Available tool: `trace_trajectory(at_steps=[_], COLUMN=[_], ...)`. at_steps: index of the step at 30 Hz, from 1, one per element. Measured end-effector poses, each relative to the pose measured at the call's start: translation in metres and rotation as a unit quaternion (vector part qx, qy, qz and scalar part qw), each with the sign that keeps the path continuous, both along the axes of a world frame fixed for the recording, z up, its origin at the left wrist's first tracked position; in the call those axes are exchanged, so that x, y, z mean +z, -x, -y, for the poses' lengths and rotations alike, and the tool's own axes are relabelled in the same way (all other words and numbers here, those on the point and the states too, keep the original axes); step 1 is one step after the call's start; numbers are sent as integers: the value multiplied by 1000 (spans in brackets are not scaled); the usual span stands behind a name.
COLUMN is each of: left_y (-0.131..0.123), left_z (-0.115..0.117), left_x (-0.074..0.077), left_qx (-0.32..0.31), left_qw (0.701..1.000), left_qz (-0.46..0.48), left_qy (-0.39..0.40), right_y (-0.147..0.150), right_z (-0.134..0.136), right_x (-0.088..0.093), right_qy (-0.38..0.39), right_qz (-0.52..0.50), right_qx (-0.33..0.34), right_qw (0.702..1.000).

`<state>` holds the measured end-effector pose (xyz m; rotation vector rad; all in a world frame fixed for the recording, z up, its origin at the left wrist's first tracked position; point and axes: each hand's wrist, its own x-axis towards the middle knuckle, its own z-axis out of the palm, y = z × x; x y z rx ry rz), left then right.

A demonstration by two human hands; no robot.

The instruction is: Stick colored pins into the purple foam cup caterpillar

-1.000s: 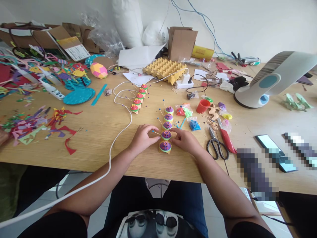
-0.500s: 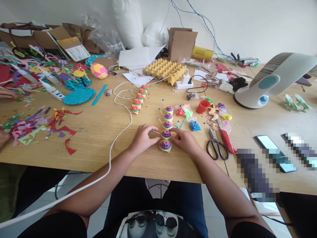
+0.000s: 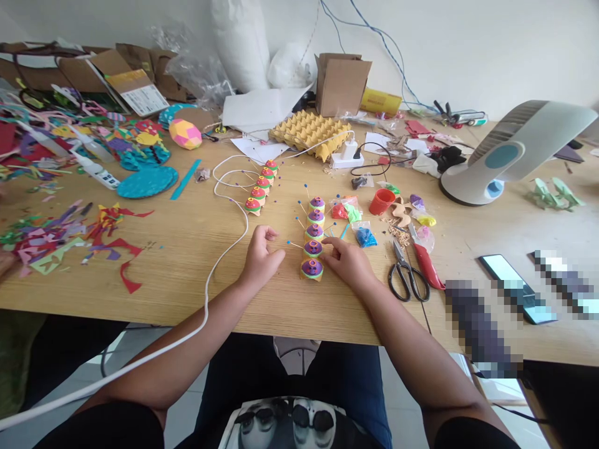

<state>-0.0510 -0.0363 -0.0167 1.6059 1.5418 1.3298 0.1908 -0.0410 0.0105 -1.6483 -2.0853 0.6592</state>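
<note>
A purple-topped egg-carton caterpillar (image 3: 312, 249) lies lengthwise in front of me, with green and yellow sides. Thin sticks with blue ball tips poke out along both its sides. To its left, my left hand (image 3: 262, 257) is open and empty, thumb and fingers apart, clear of a blue-tipped stick (image 3: 294, 244). My right hand (image 3: 347, 262) is closed against the right side of the second segment from the front; what its fingertips pinch is hidden. A similar red-topped egg-carton caterpillar (image 3: 262, 186) stands farther back on the left.
Scissors (image 3: 403, 274) and a red-handled cutter (image 3: 427, 265) lie right of my right hand. Behind are a red cup (image 3: 382, 201), bags of coloured clay (image 3: 365, 236) and a fan (image 3: 491, 156). A white cable (image 3: 208, 293) crosses left. Paper scraps (image 3: 65, 243) spread beside another person's hand (image 3: 5, 262).
My left hand has drawn back leftward from the purple caterpillar, letting go of the blue-tipped stick, which stays in its side. My right hand stays at the caterpillar's right side.
</note>
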Motion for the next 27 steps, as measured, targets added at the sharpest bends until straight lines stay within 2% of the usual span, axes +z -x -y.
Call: trace_trajectory(at_steps=[2, 4, 7, 9, 11, 15, 27], left_y=[0, -1, -5, -10, -14, -18, -19], left_z=[4, 11, 22, 28, 31, 30, 25], left_x=[5, 13, 23, 27, 28, 24, 12], left_qx=[7, -15, -112, -182, -213, -236, -203], left_qw=[999, 992, 960, 931, 914, 901, 912], left_qz=[-9, -46, -159, -226, -268, -314, -321], left_qy=[-46, -112, -199, -223, -219, -185, -155], right_y=[-1, -3, -7, -9, -10, -11, -10], right_z=[0, 0, 2, 3, 3, 2, 1], right_x=[0, 2, 7, 10, 12, 13, 11], right_qy=[2, 15, 38, 52, 60, 60, 48], right_qz=[-2, -2, -8, -17, -24, -32, -32], right_qx=[2, 7, 23, 42, 52, 48, 55], right_qw=[1000, 1000, 999, 998, 997, 997, 997])
